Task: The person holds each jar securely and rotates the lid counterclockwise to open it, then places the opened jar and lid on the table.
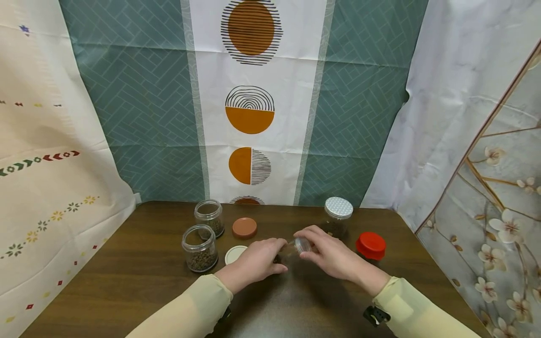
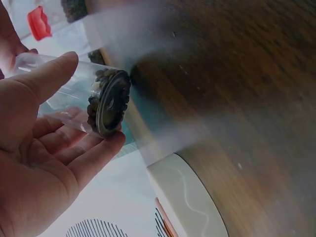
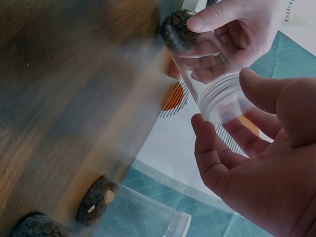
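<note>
A clear jar [image 3: 205, 74] is held tilted between both hands, with small dark pieces gathered at its base [image 2: 109, 101]. My left hand [image 1: 262, 260] grips its lower part, thumb on one side and fingers on the other. At the jar's threaded mouth [image 1: 302, 245], the thumb and fingers of my right hand [image 1: 327, 253] curl around the rim. No lid shows on that mouth. Just beyond the left hand, a cream lid [image 1: 235, 254] lies on the table, partly covered by that hand in the head view.
Two uncovered jars stand at the left, a nearer one [image 1: 200, 256] and a farther one [image 1: 210, 216], both with dark contents. A brown lid [image 1: 244, 227] lies near them. Right of the hands are a jar with a white patterned lid [image 1: 338, 207] and one with a red lid [image 1: 372, 244].
</note>
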Tool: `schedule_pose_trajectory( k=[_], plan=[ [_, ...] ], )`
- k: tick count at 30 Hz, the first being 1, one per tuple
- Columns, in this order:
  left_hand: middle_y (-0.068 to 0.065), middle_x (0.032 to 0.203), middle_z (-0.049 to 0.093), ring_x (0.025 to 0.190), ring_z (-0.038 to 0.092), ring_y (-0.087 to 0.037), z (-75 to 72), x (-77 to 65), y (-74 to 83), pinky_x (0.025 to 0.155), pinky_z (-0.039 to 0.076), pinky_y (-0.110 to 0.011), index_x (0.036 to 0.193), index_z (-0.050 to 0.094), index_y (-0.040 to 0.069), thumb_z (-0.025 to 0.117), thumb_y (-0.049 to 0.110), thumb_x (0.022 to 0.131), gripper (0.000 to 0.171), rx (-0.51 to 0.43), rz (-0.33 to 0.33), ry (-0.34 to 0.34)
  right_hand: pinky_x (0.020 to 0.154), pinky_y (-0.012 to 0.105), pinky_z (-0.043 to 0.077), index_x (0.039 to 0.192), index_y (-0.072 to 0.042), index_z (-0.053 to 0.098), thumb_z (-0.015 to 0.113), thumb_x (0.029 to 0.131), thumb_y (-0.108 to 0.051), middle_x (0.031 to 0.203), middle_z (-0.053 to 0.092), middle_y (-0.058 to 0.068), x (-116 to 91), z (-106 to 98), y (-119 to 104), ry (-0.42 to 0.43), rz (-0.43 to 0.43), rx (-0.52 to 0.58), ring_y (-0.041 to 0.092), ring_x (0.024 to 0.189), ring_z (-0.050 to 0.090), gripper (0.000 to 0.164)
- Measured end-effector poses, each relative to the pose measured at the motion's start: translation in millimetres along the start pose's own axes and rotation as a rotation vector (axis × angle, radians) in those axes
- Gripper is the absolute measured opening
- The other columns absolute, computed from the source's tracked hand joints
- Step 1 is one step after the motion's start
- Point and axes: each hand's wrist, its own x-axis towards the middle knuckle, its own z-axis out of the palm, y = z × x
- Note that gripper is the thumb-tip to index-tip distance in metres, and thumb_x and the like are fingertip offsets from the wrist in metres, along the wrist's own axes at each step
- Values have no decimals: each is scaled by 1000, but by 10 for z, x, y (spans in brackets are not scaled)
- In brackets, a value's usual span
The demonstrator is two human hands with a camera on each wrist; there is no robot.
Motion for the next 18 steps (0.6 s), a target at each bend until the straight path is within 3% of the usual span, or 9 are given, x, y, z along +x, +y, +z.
schedule_pose_trajectory(
  k=[18],
  plan=[
    [-7,121,75,105,73,-20,-5,-11,8,90,61,-39,140,66,4,90,33,97,58,13,-10,-16,99,54,59,137,-20,69,86,95,-1,145,60,-2,-16,21,11,21,-32,24,27,120,65,49]
  ],
)
